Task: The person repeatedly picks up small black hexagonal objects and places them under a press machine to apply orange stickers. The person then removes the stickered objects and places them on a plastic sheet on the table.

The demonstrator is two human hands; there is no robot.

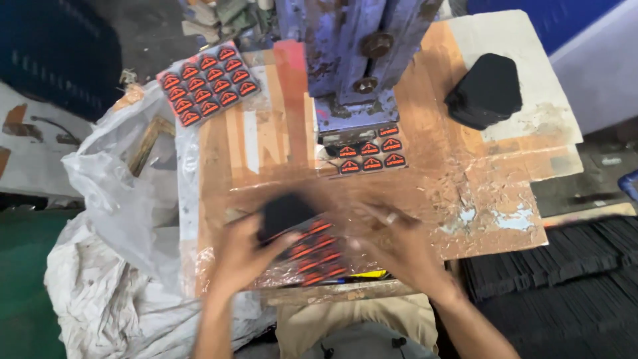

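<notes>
Left hand (242,256) grips black pad (284,213) over blurred sheet of orange-black badges (318,256); right hand (399,249) blurred, grip cannot be told

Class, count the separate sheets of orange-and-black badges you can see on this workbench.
3: one sheet at the far left corner, one under the blue press, one blurred sheet between the left hand and right hand. Others may lie hidden.

Single head-worn view, looking steeply down from above the seated person onto the worn wooden work table (465,199); near range, both forearms entering from the bottom edge; blue press column (352,60) at the far, top edge; no second view.
</notes>
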